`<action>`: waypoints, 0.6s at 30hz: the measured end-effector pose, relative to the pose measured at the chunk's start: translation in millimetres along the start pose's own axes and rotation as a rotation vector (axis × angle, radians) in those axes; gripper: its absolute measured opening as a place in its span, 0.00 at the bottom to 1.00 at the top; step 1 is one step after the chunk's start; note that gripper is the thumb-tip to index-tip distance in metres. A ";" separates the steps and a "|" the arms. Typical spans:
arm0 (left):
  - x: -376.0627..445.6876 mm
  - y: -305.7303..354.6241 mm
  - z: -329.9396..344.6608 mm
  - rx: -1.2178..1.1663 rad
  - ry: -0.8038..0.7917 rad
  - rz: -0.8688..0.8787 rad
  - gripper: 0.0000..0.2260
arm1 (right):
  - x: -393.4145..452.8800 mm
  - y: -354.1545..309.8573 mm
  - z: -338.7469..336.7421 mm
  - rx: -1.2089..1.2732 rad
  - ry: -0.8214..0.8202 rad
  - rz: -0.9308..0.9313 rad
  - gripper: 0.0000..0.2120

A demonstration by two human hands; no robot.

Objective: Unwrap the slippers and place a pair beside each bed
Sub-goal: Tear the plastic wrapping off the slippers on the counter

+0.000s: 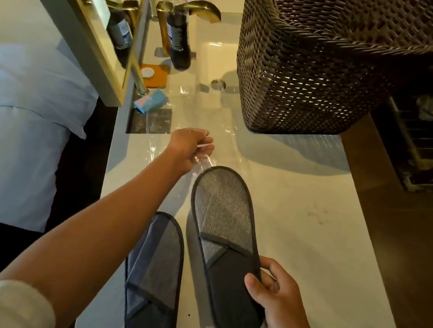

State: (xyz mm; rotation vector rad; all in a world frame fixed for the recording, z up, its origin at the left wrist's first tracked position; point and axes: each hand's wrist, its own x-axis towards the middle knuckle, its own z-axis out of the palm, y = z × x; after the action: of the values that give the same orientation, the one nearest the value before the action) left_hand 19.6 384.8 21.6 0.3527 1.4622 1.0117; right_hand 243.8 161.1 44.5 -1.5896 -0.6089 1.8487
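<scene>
Your right hand (279,312) grips one grey slipper (224,247) above the worktop (311,235); its mate (155,276) lies just left. Your left hand (189,149) pinches the clear wrapper (214,135). Unwrapping looks finished; next, probably discard it and carry the pair bedside.

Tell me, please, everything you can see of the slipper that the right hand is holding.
The slipper is dark grey fabric with a lighter grey woven insole and dark piping round its edge. Its flat upper band covers the toe half. It is out of its wrapper and looks unworn. The right hand holds its toe end, thumb on top, its heel end pointing away towards the clear plastic wrapper. Whether it touches the white counter is unclear.
</scene>
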 end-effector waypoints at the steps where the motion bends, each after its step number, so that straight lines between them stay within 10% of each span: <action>1: 5.1 0.8 4.0 0.032 -0.005 0.007 0.05 | 0.2 1.8 -2.4 0.000 0.011 0.013 0.09; 12: 28.4 -4.5 10.9 0.391 0.099 0.192 0.03 | -1.6 11.2 -19.2 -0.015 0.067 0.064 0.09; 18: -1.2 -4.5 -1.7 0.744 0.290 0.328 0.22 | -13.6 13.5 -21.7 -0.028 0.074 0.042 0.08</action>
State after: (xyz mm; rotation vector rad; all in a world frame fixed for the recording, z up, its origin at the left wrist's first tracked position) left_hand 19.8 380.7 18.7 1.0396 2.0700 0.7514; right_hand 264.2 140.9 40.9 -1.6929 -0.5750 1.8103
